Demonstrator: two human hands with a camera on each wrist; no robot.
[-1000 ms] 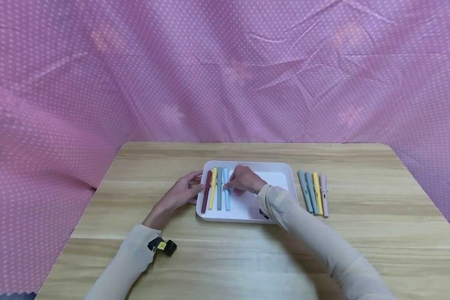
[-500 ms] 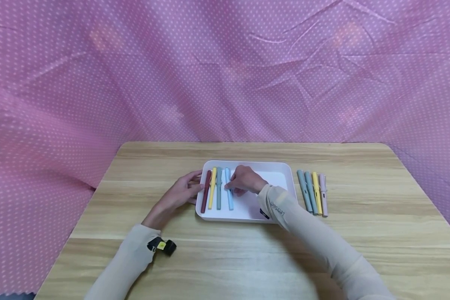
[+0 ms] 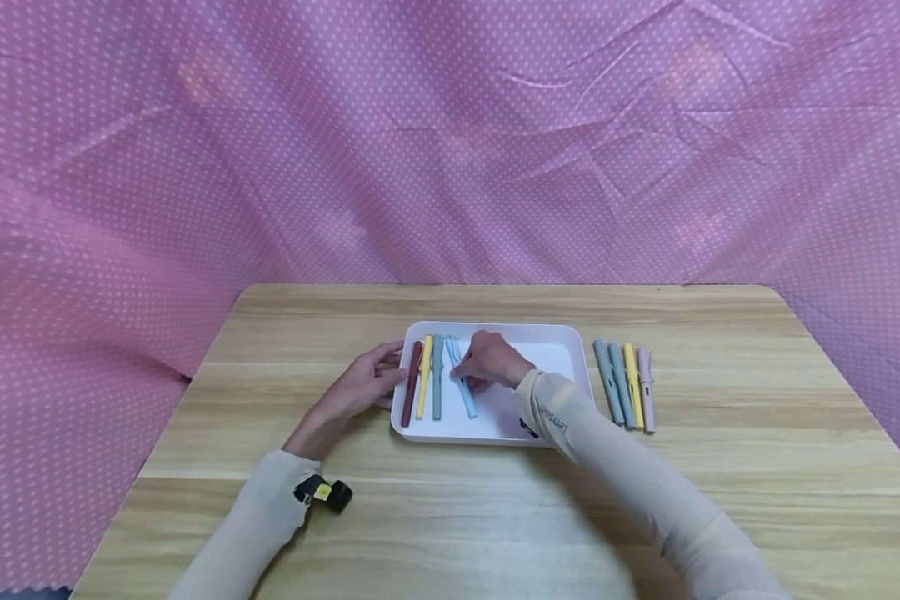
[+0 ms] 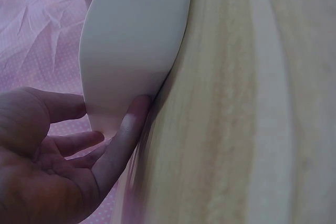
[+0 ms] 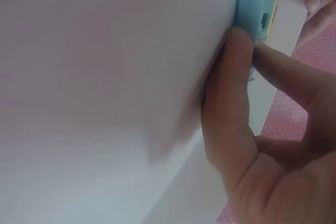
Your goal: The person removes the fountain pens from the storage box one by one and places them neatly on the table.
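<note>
Pen-arranging step: my right hand [image 3: 491, 360] pinches the light-blue pen [image 3: 461, 386] inside the white tray [image 3: 562, 333]; my left hand [image 3: 360, 387], fingers relaxed, steadies its rim. Next: straighten it beside the grey pen [image 3: 437, 377].

Setting: staged recording corner, room type unclear | pink dotted cloth backdrop [image 3: 450, 142] behind | bare wooden table [image 3: 720, 467] in front
</note>
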